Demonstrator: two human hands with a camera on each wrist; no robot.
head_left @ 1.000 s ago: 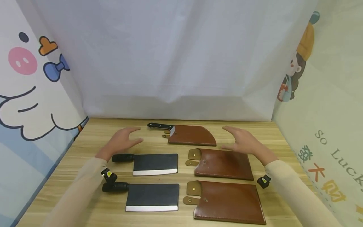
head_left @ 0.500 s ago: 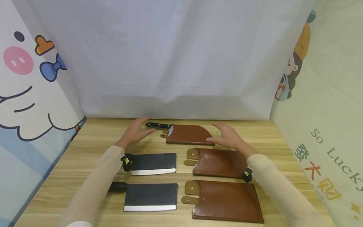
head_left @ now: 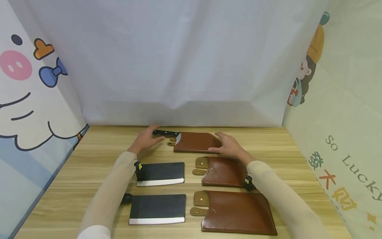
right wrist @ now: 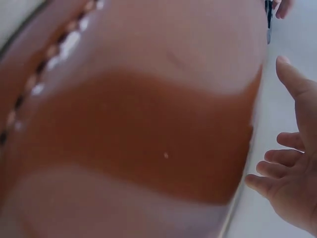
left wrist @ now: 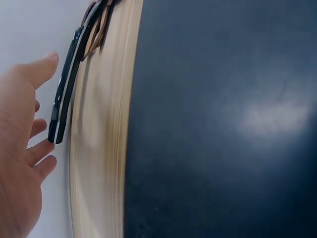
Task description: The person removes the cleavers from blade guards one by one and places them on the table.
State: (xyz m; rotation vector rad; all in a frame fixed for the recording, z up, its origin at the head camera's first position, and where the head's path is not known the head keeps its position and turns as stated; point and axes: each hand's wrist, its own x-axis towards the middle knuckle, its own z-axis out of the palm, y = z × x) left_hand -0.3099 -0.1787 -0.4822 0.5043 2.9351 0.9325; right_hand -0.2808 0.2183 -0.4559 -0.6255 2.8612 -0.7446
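Observation:
At the back of the table lies a cleaver with a black riveted handle [head_left: 166, 133], its blade mostly inside a brown leather sheath [head_left: 194, 142]. My left hand [head_left: 146, 138] is around the handle's end, thumb and fingers spread apart on either side of it. In the left wrist view the handle [left wrist: 64, 94] stands beside the relaxed fingers of that hand [left wrist: 20, 124]. My right hand [head_left: 228, 145] is at the rounded far end of the sheath, its thumb overlapping the lower corner. In the right wrist view the same hand [right wrist: 297, 163] has its fingers loosely spread.
Two bare cleavers with dark blades, an upper one [head_left: 161, 171] and a lower one [head_left: 158, 205], lie in front on the left. To their right lie two brown sheaths, an upper one [head_left: 223, 171] and a larger lower one [head_left: 238, 212], with unfastened straps. A pale curtain [head_left: 185, 66] hangs behind the table.
Both hands have moved inward from the sides, the left to the black handle and the right to the sheath's end. The knives and sheaths have stayed in place on the table.

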